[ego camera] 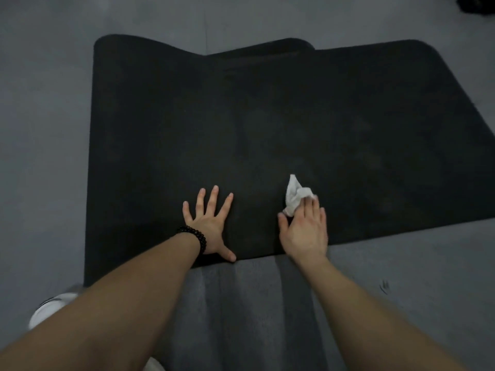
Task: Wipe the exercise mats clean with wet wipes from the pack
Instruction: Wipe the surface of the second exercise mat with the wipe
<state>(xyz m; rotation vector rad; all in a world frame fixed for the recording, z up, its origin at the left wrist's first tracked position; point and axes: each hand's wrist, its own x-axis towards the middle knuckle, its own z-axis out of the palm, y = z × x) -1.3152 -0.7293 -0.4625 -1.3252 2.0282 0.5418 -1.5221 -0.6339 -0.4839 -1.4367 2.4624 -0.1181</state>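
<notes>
A black exercise mat [267, 124] lies spread on the grey floor, and the edges of more black mats show beneath it at the back. My left hand [211, 226] presses flat on the mat near its front edge, fingers spread, a dark bead bracelet on the wrist. My right hand [305, 228] lies to its right with straight fingers pressing a crumpled white wet wipe [296, 195] onto the mat. Part of the wipe sticks out beyond the fingertips. The pack of wipes is not in view.
Grey floor [401, 263] surrounds the mat on all sides. A white shoe [51, 306] shows at the lower left beside my left forearm. A dark object [479, 5] sits at the top right corner.
</notes>
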